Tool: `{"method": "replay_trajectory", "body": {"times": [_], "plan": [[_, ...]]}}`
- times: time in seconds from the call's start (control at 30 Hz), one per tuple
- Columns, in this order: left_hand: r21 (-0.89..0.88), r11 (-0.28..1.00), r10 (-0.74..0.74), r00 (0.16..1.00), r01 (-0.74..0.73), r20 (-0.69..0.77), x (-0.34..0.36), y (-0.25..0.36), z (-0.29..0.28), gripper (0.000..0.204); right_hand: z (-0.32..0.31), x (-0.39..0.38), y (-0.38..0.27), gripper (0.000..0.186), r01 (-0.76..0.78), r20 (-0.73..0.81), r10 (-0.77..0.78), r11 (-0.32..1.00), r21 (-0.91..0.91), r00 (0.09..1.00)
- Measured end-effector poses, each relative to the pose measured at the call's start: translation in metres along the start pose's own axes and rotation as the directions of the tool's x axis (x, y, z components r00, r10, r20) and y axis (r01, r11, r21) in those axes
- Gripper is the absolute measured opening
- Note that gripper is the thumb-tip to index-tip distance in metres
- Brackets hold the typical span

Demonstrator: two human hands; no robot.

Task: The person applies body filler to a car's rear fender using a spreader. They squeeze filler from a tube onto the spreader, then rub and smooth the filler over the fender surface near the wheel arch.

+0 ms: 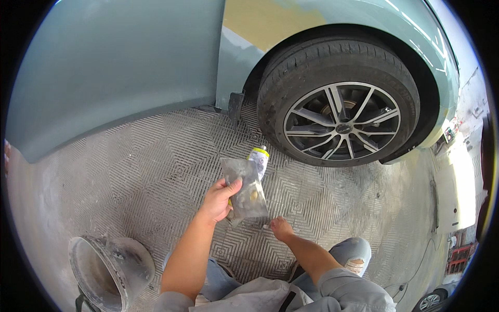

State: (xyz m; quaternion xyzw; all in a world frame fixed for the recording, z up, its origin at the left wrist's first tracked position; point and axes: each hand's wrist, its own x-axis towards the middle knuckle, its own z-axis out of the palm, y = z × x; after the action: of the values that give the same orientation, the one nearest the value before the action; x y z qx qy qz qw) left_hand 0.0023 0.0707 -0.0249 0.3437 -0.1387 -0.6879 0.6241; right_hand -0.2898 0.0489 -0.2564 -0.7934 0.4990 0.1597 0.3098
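My left hand (217, 202) grips a flat, grey rectangular plate (249, 193) with pale smears and a small tan spot, its thumb lying on top. Behind the plate's far edge shows a whitish printed container (259, 158) with a yellow-green band and a small tip. The plate hides its rest, and I cannot tell whether it is held or stands on the floor. A bit of yellow also shows beside my left fingers. Low and to the right, my right hand (281, 229) has its fingers curled, with a small pale bit at them; what they hold is unclear.
Ahead stands a grey-green car with a tan patch on its fender (267, 23) above the wheel (340, 125). Its door (114, 67) extends to the left. A smeared bucket (136, 257) lies tipped at lower left on the patterned floor (150, 171). A cable (416, 270) runs at right.
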Motion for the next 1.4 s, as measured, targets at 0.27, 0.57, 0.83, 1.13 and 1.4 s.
{"method": "replay_trajectory", "body": {"times": [0.27,0.57,0.83,1.13,1.4], "plan": [[-0.175,0.957,0.22,0.973,-0.229,-0.073,0.004,0.025,-0.014,0.024,-0.007,0.004,-0.032,0.058,0.025,0.116,-0.017,0.998,-0.064,0.993],[-0.116,0.972,0.206,0.979,-0.204,0.006,-0.003,0.025,-0.02,0.024,0.011,0.014,-0.031,0.019,0.075,-0.206,-0.104,0.987,-0.143,0.973],[0.264,0.963,-0.14,0.935,0.053,0.326,-0.001,0.011,-0.031,0.037,-0.229,-0.022,-0.068,0.02,0.401,-0.338,-0.279,0.214,0.89,0.899],[0.379,0.923,-0.235,0.873,0.064,0.426,-0.003,0.002,-0.015,0.041,-0.263,-0.081,-0.095,0.021,0.42,-0.377,-0.356,0.048,0.906,0.855],[0.385,0.92,-0.233,0.894,0.074,0.383,0.002,-0.005,-0.01,0.041,-0.275,-0.09,-0.088,0.02,0.594,-0.466,-0.424,0.242,0.768,0.776]]}}
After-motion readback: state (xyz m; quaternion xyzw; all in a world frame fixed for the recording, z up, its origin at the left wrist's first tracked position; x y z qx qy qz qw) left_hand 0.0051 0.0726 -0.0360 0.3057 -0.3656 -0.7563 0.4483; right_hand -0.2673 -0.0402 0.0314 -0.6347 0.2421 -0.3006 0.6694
